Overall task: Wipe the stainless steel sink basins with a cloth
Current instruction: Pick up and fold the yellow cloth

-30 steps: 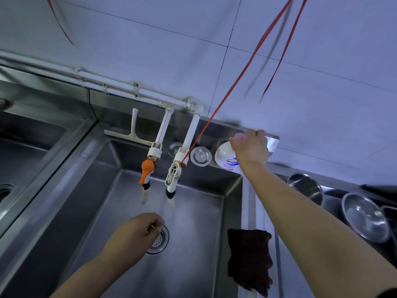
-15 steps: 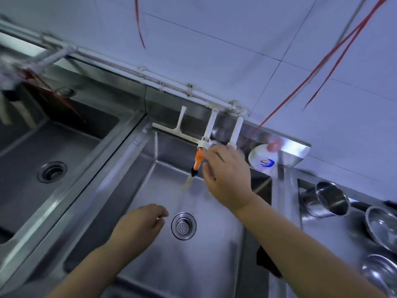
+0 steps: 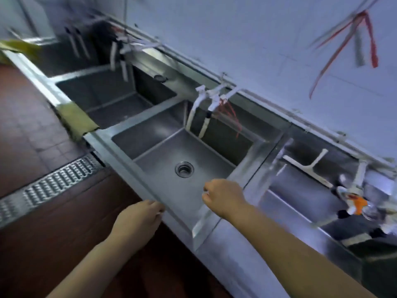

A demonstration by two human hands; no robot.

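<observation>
A steel sink basin (image 3: 154, 136) with a round drain (image 3: 184, 169) lies in front of me. My left hand (image 3: 139, 218) has its fingertips at this basin's front rim (image 3: 129, 175), fingers loosely curled and holding nothing. Over the basin's near right corner, my right hand (image 3: 223, 196) hovers with loosely curled fingers, also holding nothing. A second basin (image 3: 103, 93) is to the left and a third basin (image 3: 300, 190) to the right. A yellowish cloth (image 3: 75, 119) hangs over the front rim between the left and middle basins. The dark cloth is not clearly in view.
White taps (image 3: 204, 108) hang over the middle basin, with red string on them. An orange-handled tap (image 3: 357, 203) and a white squeegee (image 3: 309, 166) are at the right basin. A metal floor grate (image 3: 49, 186) runs along the dark red tiled floor. Red strings (image 3: 343, 46) hang by the wall.
The view has swung left from the right basin to the middle one. My right hand left the taps and moved over the middle basin's corner. My left hand came out to the front rim.
</observation>
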